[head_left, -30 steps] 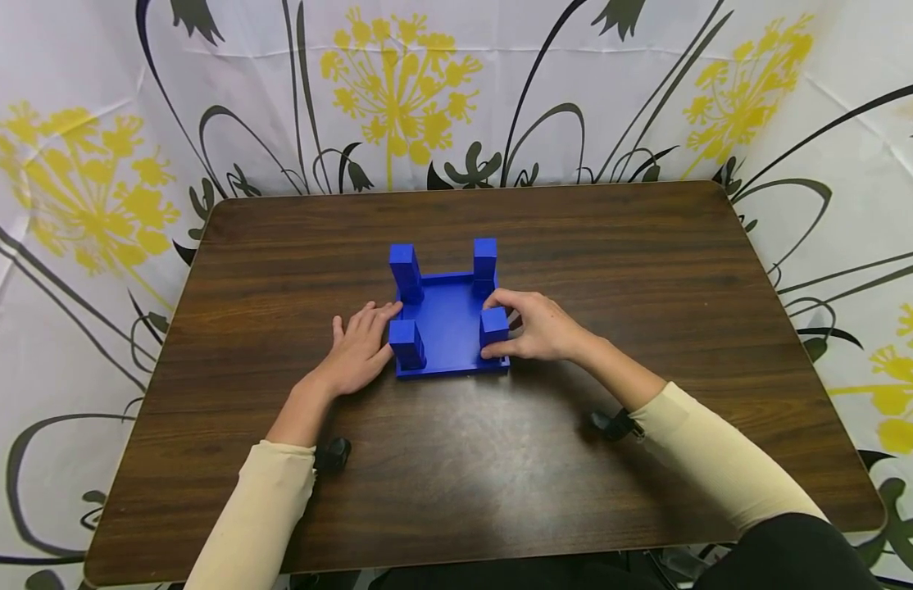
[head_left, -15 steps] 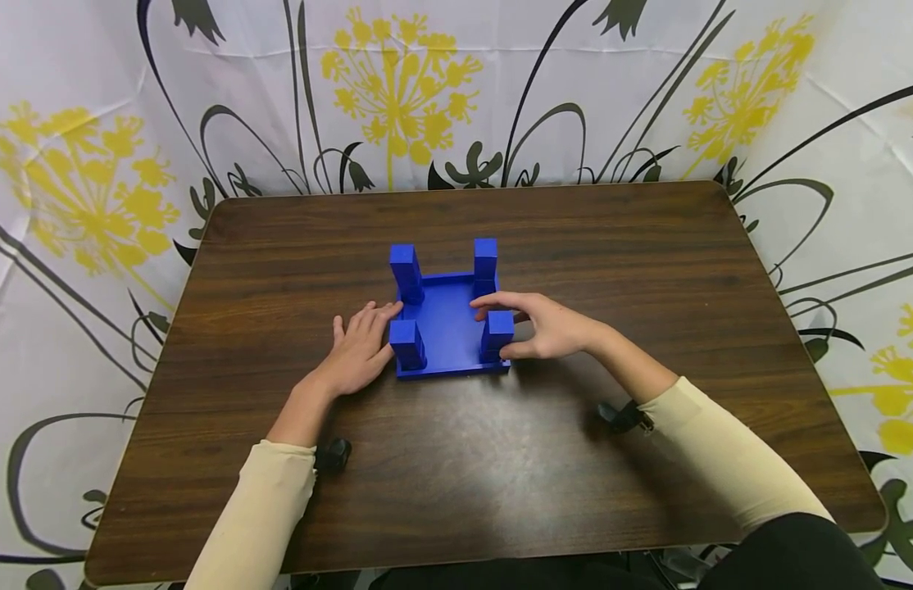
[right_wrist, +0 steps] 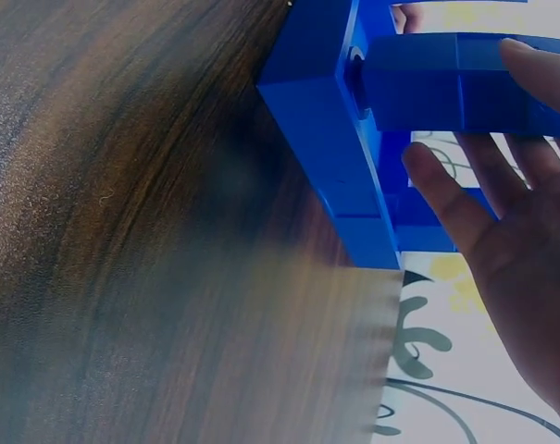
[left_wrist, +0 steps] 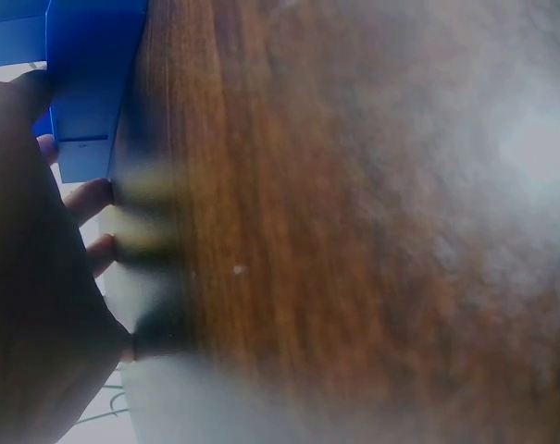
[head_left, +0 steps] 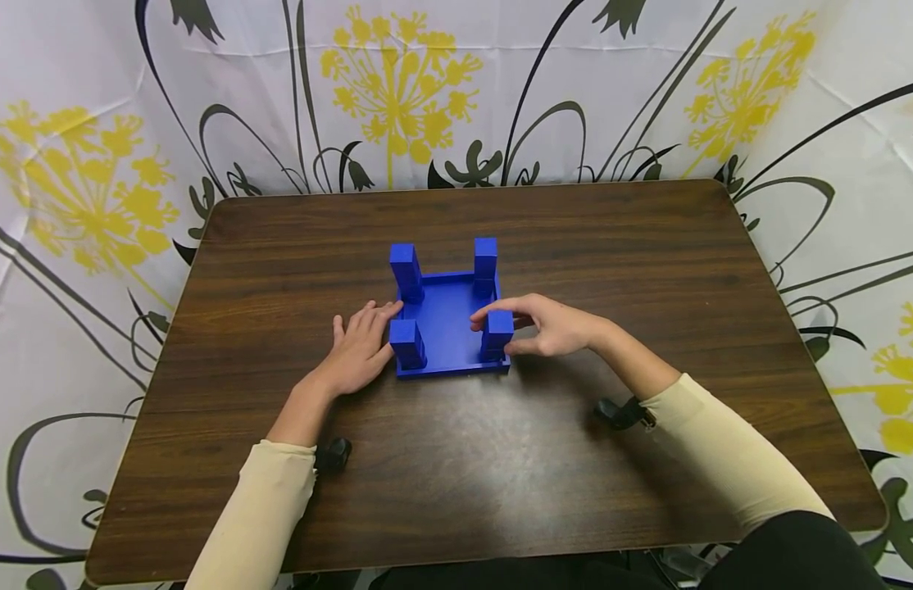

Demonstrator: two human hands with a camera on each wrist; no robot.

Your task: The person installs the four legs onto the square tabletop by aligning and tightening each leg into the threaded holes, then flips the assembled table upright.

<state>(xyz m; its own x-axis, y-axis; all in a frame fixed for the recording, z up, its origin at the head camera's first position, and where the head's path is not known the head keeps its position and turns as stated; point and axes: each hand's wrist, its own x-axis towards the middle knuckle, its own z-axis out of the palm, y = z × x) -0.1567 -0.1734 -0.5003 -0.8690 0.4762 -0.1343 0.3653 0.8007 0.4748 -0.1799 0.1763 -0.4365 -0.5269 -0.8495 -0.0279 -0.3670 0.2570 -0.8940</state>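
Note:
A blue square panel [head_left: 451, 328] with a raised rim lies on the table, one block-like leg standing at each corner, like an upturned toy table. My right hand [head_left: 556, 326] is around the near right leg [head_left: 497, 334], its index finger reaching past the far side and its thumb at the right side. In the right wrist view the fingers are spread loosely behind that leg [right_wrist: 418, 83], and a dark round joint shows at its base. My left hand [head_left: 358, 351] lies with fingers extended against the panel's left edge, beside the near left leg [head_left: 407, 344].
The brown wood-grain table [head_left: 619, 246] extends around the blue panel on all sides. Behind it hangs a white curtain [head_left: 265, 82] with yellow and grey flowers. A small black device [head_left: 620, 414] sits at the right wrist, another [head_left: 333, 455] at the left.
The right hand has loosened from the near right leg, its index finger stretching out and its thumb shifting right. That leg's top has shifted slightly right. The left hand stays in place.

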